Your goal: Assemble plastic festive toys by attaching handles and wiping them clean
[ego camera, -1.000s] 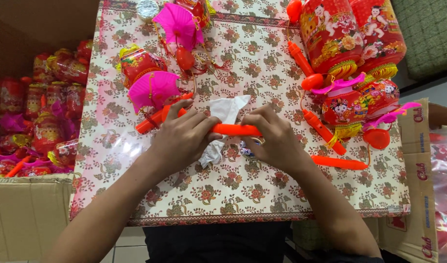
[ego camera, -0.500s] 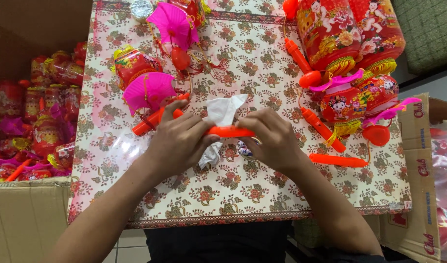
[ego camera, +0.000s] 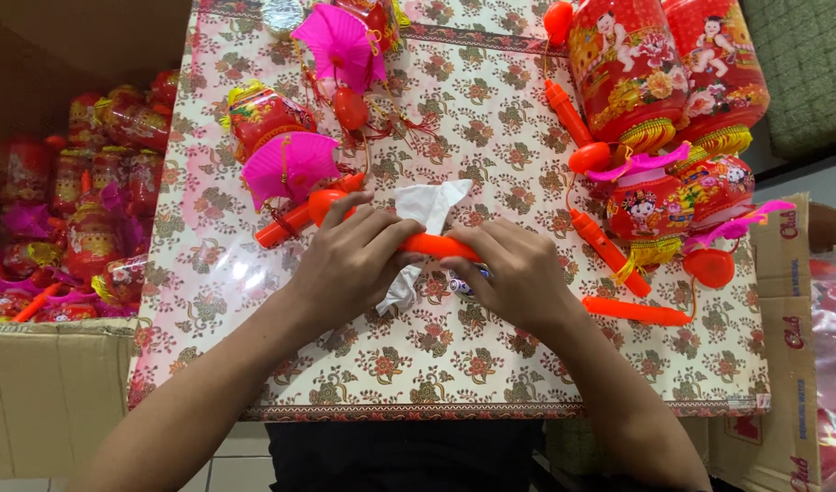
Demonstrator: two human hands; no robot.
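Observation:
Both hands meet at the middle of a floral-patterned table (ego camera: 491, 364). My left hand (ego camera: 350, 264) and my right hand (ego camera: 514, 273) each grip an end of an orange plastic stick (ego camera: 436, 245), held level just above the tabletop. A crumpled white tissue (ego camera: 427, 208) lies under and behind the stick, partly pinched by my left fingers. A small dark object shows under my right fingers, too hidden to identify.
Folded red-and-pink lanterns (ego camera: 286, 164) and another orange stick (ego camera: 290, 223) lie at the left. Open red lanterns (ego camera: 627, 73) and more orange sticks (ego camera: 609, 251) crowd the right. A cardboard box (ego camera: 45, 383) full of lanterns stands at the left.
The hands have stayed together on the stick and tissue, shifting only slightly; the tissue's upper flap now stands out more above the stick.

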